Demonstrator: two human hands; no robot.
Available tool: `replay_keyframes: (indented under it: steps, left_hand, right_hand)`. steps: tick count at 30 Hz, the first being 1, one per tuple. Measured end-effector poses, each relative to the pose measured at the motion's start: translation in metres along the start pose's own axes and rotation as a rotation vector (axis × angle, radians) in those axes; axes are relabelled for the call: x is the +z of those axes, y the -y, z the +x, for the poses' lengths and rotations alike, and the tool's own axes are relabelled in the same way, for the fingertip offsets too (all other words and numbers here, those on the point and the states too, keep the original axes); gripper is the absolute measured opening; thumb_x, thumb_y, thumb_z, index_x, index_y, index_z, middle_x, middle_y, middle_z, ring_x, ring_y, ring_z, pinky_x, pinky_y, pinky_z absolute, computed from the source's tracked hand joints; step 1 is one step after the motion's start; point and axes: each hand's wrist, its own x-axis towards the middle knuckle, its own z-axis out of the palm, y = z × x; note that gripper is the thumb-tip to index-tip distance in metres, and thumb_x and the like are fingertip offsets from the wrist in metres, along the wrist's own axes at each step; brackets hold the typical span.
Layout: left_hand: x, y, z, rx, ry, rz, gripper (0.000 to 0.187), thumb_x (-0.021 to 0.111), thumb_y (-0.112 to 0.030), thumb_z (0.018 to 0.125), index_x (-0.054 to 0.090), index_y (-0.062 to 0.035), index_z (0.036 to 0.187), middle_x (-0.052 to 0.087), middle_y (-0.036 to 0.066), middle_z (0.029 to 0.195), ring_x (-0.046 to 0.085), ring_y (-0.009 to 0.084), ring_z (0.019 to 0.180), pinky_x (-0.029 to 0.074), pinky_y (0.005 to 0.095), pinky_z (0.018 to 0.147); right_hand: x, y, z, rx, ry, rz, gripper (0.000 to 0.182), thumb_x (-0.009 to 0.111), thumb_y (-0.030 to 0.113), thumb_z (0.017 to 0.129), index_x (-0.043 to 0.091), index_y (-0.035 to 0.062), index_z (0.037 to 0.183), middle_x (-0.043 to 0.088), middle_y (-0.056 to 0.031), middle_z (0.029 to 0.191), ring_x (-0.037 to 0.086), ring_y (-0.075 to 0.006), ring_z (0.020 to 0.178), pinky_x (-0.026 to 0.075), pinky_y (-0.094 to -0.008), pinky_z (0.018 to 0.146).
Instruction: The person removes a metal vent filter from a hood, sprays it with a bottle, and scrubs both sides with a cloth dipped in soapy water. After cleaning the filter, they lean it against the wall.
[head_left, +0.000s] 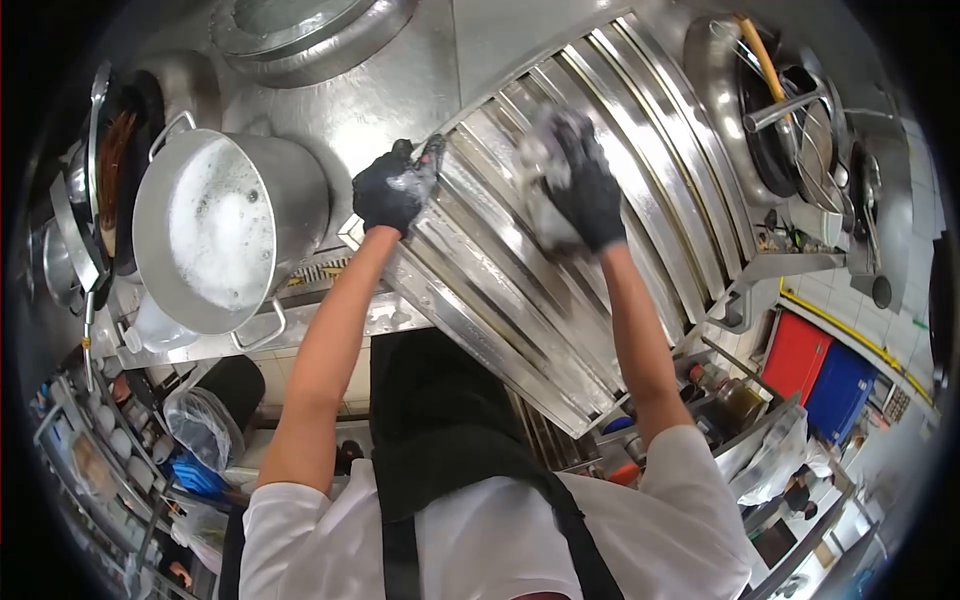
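A large metal baffle filter (478,232), with long parallel slats, lies tilted across the steel counter in front of me. At its upper left edge, my left hand (392,188) in a black glove grips the frame, with some suds on the glove. My right hand (588,195), also black-gloved, presses a whitish, soapy cloth (545,180) onto the slats near the middle. Motion blurs the cloth, so its exact kind is hard to make out. Wet streaks and suds shine on the metal. To the left stands a big pot (222,225) of foamy water.
A round metal lid or pan (310,35) sits at the back. Pans and utensils crowd the right side, including a wooden-handled tool (762,60). More pans hang or lean at far left. A plastic bottle (160,330) lies beside the pot; red (795,350) and blue panels stand lower right.
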Motion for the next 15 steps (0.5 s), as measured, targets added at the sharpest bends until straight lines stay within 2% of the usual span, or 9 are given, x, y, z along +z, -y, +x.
replay_keyframes:
  steps: [2, 4, 6, 7, 8, 10, 12, 14, 15]
  left_hand:
    - [-0.001, 0.000, 0.002, -0.020, 0.043, 0.014, 0.039, 0.052, -0.049, 0.085, 0.065, -0.0168, 0.104, 0.069, 0.015, 0.088, 0.066, 0.0358, 0.084, 0.051, 0.0464, 0.075]
    - [-0.006, -0.006, -0.003, -0.047, 0.030, -0.003, 0.042, 0.051, -0.050, 0.086, 0.064, -0.0181, 0.110, 0.069, 0.015, 0.091, 0.066, 0.0358, 0.086, 0.051, 0.0462, 0.077]
    - [-0.002, -0.005, 0.003, -0.014, 0.038, 0.027, 0.045, 0.051, -0.052, 0.086, 0.065, -0.0177, 0.112, 0.069, 0.015, 0.095, 0.066, 0.0351, 0.090, 0.051, 0.0456, 0.080]
    - [-0.004, -0.010, 0.003, -0.062, 0.029, 0.036, 0.044, 0.051, -0.051, 0.086, 0.066, -0.0173, 0.110, 0.069, 0.015, 0.095, 0.066, 0.0352, 0.089, 0.051, 0.0458, 0.080]
    - [-0.007, -0.013, 0.003, -0.110, 0.022, 0.047, 0.043, 0.051, -0.051, 0.086, 0.066, -0.0170, 0.108, 0.069, 0.016, 0.094, 0.066, 0.0354, 0.089, 0.051, 0.0460, 0.080]
    - [0.006, -0.002, 0.001, -0.062, -0.087, -0.032, 0.040, 0.052, -0.050, 0.086, 0.067, -0.0163, 0.102, 0.069, 0.018, 0.091, 0.066, 0.0382, 0.086, 0.052, 0.0468, 0.076]
    - [0.012, 0.003, 0.004, -0.019, -0.114, 0.001, 0.039, 0.053, -0.049, 0.085, 0.068, -0.0162, 0.098, 0.069, 0.018, 0.090, 0.066, 0.0394, 0.086, 0.052, 0.0478, 0.076]
    - [0.001, -0.011, -0.004, -0.047, -0.098, 0.007, 0.042, 0.046, -0.049, 0.091, 0.066, -0.0125, 0.095, 0.066, 0.019, 0.089, 0.063, 0.0410, 0.087, 0.050, 0.0489, 0.075]
    - [0.005, -0.007, -0.003, -0.032, -0.094, 0.021, 0.042, 0.046, -0.049, 0.091, 0.067, -0.0122, 0.094, 0.066, 0.020, 0.090, 0.063, 0.0409, 0.087, 0.050, 0.0488, 0.076]
  right_hand:
    - [0.019, 0.017, 0.053, -0.041, -0.074, 0.185, 0.070, 0.069, 0.042, 0.076, 0.044, 0.0155, 0.136, 0.049, -0.0174, 0.136, 0.061, -0.0363, 0.104, 0.051, -0.0448, 0.083]
    - [0.022, 0.045, 0.095, 0.022, -0.099, 0.099, 0.046, 0.064, 0.037, 0.075, 0.060, 0.0139, 0.115, 0.065, -0.0176, 0.109, 0.066, -0.0331, 0.088, 0.051, -0.0441, 0.076]
    - [0.013, 0.064, 0.106, 0.021, -0.230, 0.235, 0.032, 0.062, 0.031, 0.075, 0.065, 0.0111, 0.099, 0.069, -0.0138, 0.088, 0.067, -0.0316, 0.084, 0.051, -0.0445, 0.073]
    - [0.010, 0.061, 0.100, 0.131, 0.044, 0.300, 0.042, 0.062, 0.038, 0.079, 0.058, 0.0161, 0.115, 0.063, -0.0169, 0.110, 0.064, -0.0328, 0.091, 0.050, -0.0454, 0.077]
    - [0.013, 0.054, 0.075, -0.095, -0.171, 0.309, 0.041, 0.063, 0.039, 0.080, 0.058, 0.0192, 0.116, 0.064, -0.0157, 0.109, 0.063, -0.0326, 0.095, 0.049, -0.0464, 0.081]
    - [0.012, 0.034, 0.021, -0.114, -0.078, 0.215, 0.040, 0.061, 0.040, 0.083, 0.058, 0.0215, 0.118, 0.063, -0.0146, 0.112, 0.061, -0.0327, 0.100, 0.048, -0.0459, 0.085]
    - [-0.016, 0.012, -0.029, 0.045, 0.178, 0.384, 0.037, 0.057, 0.041, 0.087, 0.056, 0.0271, 0.121, 0.063, -0.0156, 0.113, 0.061, -0.0358, 0.100, 0.047, -0.0461, 0.087]
    - [-0.040, -0.011, -0.087, 0.179, 0.257, 0.337, 0.037, 0.059, 0.039, 0.086, 0.056, 0.0282, 0.121, 0.065, -0.0159, 0.107, 0.062, -0.0379, 0.094, 0.049, -0.0465, 0.084]
    - [-0.048, -0.028, -0.119, 0.192, 0.256, 0.206, 0.039, 0.064, 0.043, 0.082, 0.062, 0.0231, 0.115, 0.067, -0.0142, 0.102, 0.066, -0.0323, 0.082, 0.051, -0.0438, 0.076]
